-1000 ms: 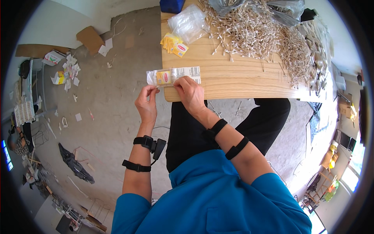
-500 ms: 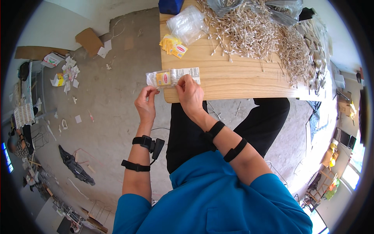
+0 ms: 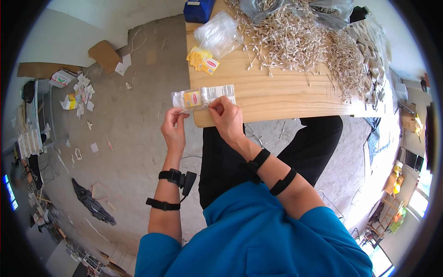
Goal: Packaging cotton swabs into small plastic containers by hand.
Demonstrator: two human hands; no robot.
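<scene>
A clear plastic packet of cotton swabs (image 3: 199,102) with a yellow card inside lies across the table's near left corner, its left end jutting past the edge. From its right side extends a white printed flap (image 3: 220,91). My left hand (image 3: 173,131) pinches the packet's lower left edge between thumb and fingertips. At the lower right, where packet and flap meet, my right hand (image 3: 228,120) has its thumb and fingers closed on the edge. The fingers partly cover what they grip there.
The wooden table (image 3: 267,99) bears a large heap of loose cotton swabs (image 3: 295,41) at the back. Yellow cards (image 3: 203,60), clear plastic bags (image 3: 219,33) and a blue container (image 3: 198,10) sit at its left side. Grey bundles (image 3: 367,46) line the right end. Scraps litter the floor (image 3: 134,129).
The whole view has shifted slightly, so table, packet and hands appear a little lower. Both hands keep their pinch on the packet, with only slight finger movement.
</scene>
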